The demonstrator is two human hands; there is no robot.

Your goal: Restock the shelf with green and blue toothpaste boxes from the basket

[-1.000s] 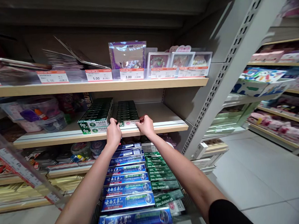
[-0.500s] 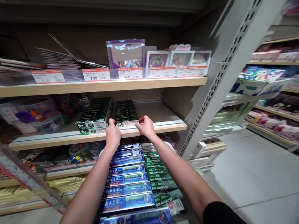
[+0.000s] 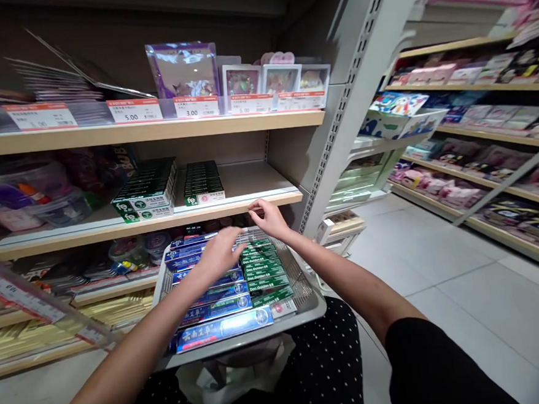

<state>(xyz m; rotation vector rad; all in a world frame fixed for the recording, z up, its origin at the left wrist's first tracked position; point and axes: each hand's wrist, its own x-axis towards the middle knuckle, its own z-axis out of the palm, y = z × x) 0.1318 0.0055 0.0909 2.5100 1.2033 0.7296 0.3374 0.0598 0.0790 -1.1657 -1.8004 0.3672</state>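
Observation:
My left hand (image 3: 220, 254) hovers over the basket with its thumb apart from the fingers and nothing in it. Above the basket's far edge is my right hand (image 3: 271, 219), fingers loosely bent and holding nothing. The grey basket (image 3: 319, 309) sits at my lap. Blue toothpaste boxes (image 3: 225, 330) form a row on its left side, partly hidden by my left hand and forearm. Green toothpaste boxes (image 3: 266, 283) lie in a column on the right. On the shelf, a smaller block of green boxes (image 3: 203, 181) stands beside a larger, two-layer green stack (image 3: 146, 189).
Clear plastic tubs (image 3: 57, 201) stand left of the stacks. The shelf above (image 3: 154, 131) carries price tags and framed trinkets. A perforated grey upright (image 3: 338, 123) rises at the right, with tiled floor (image 3: 442, 300) and other stocked shelves beyond.
Both hands have left the smaller green block on the shelf and come down and back toward the basket. My view has turned right and tipped down, showing more of the basket.

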